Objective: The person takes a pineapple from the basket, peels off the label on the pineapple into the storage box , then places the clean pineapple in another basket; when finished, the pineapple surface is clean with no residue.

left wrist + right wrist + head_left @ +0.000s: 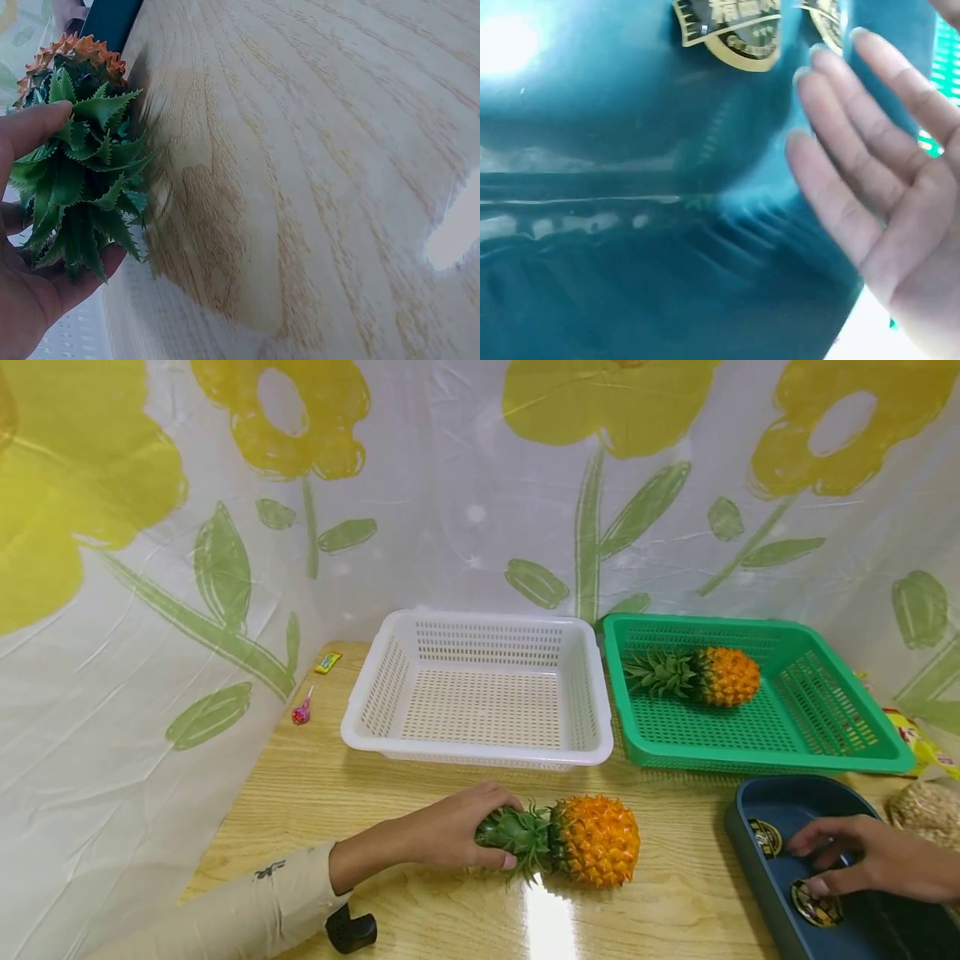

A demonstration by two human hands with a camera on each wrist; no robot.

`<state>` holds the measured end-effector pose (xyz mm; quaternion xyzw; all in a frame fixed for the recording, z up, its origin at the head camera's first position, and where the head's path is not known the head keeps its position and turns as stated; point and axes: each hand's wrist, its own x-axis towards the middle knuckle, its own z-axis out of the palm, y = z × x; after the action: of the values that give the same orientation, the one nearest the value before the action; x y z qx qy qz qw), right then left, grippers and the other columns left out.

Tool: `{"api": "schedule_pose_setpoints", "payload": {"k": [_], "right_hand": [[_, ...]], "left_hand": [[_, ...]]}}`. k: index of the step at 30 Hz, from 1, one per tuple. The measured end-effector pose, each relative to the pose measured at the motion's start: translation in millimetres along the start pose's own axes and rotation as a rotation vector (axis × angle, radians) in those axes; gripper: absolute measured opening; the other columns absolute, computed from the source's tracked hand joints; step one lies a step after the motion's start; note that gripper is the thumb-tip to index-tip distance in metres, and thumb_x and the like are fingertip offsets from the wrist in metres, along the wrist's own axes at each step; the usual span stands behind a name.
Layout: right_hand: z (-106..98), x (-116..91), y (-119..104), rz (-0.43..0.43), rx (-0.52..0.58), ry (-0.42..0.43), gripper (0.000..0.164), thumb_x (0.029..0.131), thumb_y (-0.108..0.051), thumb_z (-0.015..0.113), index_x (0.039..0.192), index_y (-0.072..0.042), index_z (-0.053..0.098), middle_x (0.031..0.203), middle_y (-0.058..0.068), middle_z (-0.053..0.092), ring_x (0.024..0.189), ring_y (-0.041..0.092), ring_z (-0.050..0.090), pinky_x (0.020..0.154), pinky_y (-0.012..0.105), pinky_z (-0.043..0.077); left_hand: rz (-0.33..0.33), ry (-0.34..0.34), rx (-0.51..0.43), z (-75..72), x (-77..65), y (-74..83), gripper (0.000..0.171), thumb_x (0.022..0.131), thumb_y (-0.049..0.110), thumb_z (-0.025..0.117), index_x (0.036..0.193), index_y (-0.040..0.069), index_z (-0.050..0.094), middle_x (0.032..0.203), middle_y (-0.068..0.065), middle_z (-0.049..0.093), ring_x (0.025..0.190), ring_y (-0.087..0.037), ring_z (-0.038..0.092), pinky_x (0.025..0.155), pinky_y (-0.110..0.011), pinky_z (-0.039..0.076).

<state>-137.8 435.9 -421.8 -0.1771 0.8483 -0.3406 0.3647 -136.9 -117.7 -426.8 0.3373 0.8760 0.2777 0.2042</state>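
Note:
An orange pineapple (597, 842) with a green leafy crown lies on the table, its crown toward the left. My left hand (461, 827) grips that crown; in the left wrist view, the thumb lies over the spiky leaves (82, 172) and fingers curl beneath them. At the right, my right hand (873, 856) hovers inside a dark blue tray (742, 827). Its fingers (847, 135) look loosely extended in the right wrist view, with nothing between them. Two black-and-gold labelled pieces (816, 906) lie in the tray near the thumb and fingertips; whether they touch cannot be told.
Behind the table pineapple stands a white basket (477, 745). A green basket (757, 758) beside it holds another pineapple (729, 677). A lollipop (302, 712) and a small yellow wrapped candy (327, 662) lie at the left. Bagged snacks (926, 814) crowd the right edge.

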Motion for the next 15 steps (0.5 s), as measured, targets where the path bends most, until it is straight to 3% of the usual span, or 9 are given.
{"api": "schedule_pose_setpoints", "payload": {"k": [4,9,15], "right_hand": [[-2.4,-2.8,-9.7,0.021,-0.013,0.05,0.037,0.1,-0.015,0.062,0.127,0.009,0.055,0.119,0.013,0.06,0.09,-0.001,0.063,0.071,0.027,0.055],[0.0,-4.8,-27.9,-0.032,-0.114,0.203,0.035,0.1,-0.015,0.062,0.128,0.005,0.056,0.114,0.007,0.062,0.087,0.001,0.063,0.066,0.027,0.054],[8.8,1.5,-65.8,0.005,-0.213,0.381,0.041,0.096,-0.023,0.069,0.129,-0.002,0.059,0.12,0.015,0.063,0.086,-0.002,0.062,0.066,0.026,0.054]], "left_hand": [[0.001,0.004,-0.003,0.4,-0.4,0.2,0.062,0.089,0.052,0.071,0.14,0.022,0.051,0.136,0.001,0.051,0.12,-0.014,0.053,0.102,-0.038,0.048],[-0.001,0.004,-0.012,0.9,-0.6,-0.3,0.062,0.09,0.052,0.07,0.141,0.022,0.051,0.138,0.001,0.05,0.123,-0.015,0.053,0.103,-0.039,0.048],[-0.002,0.005,-0.016,1.0,0.5,0.2,0.062,0.089,0.052,0.071,0.14,0.022,0.051,0.137,0.002,0.051,0.123,-0.015,0.053,0.104,-0.04,0.048]]}}
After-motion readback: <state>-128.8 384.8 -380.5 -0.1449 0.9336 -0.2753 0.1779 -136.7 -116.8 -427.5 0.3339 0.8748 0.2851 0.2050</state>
